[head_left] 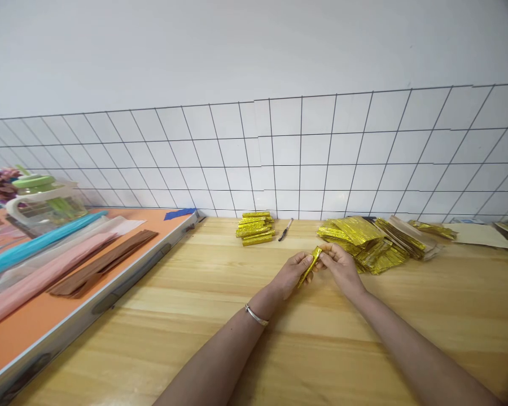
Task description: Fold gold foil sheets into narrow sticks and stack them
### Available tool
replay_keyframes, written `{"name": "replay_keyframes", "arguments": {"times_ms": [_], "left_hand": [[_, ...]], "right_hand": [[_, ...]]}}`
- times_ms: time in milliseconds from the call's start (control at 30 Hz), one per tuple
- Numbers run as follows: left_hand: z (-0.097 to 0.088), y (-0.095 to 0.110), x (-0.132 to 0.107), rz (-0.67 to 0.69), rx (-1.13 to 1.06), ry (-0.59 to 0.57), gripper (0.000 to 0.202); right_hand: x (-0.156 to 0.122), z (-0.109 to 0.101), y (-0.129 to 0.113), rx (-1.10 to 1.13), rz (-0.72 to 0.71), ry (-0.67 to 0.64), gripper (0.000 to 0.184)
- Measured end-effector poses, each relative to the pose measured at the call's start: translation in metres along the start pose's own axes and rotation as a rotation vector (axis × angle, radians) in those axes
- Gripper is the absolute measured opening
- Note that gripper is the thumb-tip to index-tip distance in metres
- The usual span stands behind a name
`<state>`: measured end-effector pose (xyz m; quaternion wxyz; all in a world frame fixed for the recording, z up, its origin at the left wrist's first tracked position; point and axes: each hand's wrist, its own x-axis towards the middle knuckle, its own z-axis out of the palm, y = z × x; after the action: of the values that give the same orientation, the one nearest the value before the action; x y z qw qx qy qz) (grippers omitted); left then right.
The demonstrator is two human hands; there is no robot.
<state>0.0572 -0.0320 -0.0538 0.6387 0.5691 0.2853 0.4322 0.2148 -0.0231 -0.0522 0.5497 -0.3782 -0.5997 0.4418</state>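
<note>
Both hands meet over the wooden table (pixel 220 338), gripping one narrow gold foil strip (pixel 309 267) held slanted between them. My left hand (pixel 294 272) pinches its lower part; a thin bracelet sits on that wrist. My right hand (pixel 337 263) pinches its upper end. A neat stack of folded gold foil strips (pixel 255 228) lies beyond the left hand, near the wall. A loose heap of gold foil sheets (pixel 362 241) lies just behind and to the right of the right hand.
A pen (pixel 285 229) lies beside the neat stack. An orange board (pixel 38 316) at the left carries pink, brown and blue paper strips and a clear jug with a green lid (pixel 42 200). Paper (pixel 476 233) lies at far right. A wire grid lines the wall.
</note>
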Motion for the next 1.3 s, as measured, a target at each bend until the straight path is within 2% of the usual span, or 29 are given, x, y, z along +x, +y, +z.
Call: {"name": "replay_keyframes", "arguments": {"times_ms": [267, 467, 767, 1000, 1300], "left_hand": [[-0.001, -0.004, 0.001, 0.015, -0.045, -0.003, 0.039], [-0.002, -0.007, 0.003, 0.019, -0.058, -0.008, 0.037], [-0.002, -0.004, 0.002, 0.051, -0.045, 0.018, 0.037], [-0.004, -0.004, 0.003, 0.008, -0.029, 0.037, 0.04], [-0.009, -0.012, 0.007, 0.045, -0.005, 0.02, 0.037]], "right_hand": [[-0.001, 0.002, -0.005, 0.03, -0.006, -0.023, 0.021], [-0.003, 0.002, -0.007, 0.033, -0.014, -0.039, 0.016], [-0.003, 0.0, -0.012, 0.005, -0.031, -0.075, 0.015], [-0.002, 0.003, -0.008, -0.023, -0.051, -0.043, 0.017], [-0.001, 0.001, -0.012, -0.064, -0.076, -0.056, 0.018]]}}
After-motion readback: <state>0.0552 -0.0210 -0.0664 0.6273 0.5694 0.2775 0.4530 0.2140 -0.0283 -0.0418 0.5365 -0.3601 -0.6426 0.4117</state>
